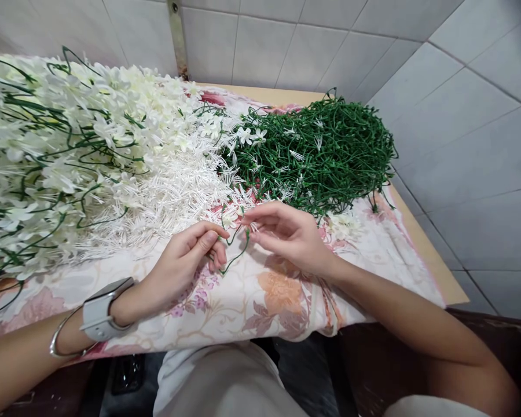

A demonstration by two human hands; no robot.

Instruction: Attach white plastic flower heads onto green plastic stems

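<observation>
My left hand is closed in a pinch on a thin green plastic flower stem, which curves out past my fingertips in several branches. Facing it, my right hand has its thumb and fingers bent around the stem's upper tip, where a small white stamen piece shows between them. Just behind my hands lies a heap of white stamens. Beyond my right hand is a big pile of bare green stems, with a few white stamens and blossoms on top.
White artificial flowers on green stems are heaped across the left side. A floral cloth covers the table, whose wooden board shows at the right edge. Tiled walls close off the back and right.
</observation>
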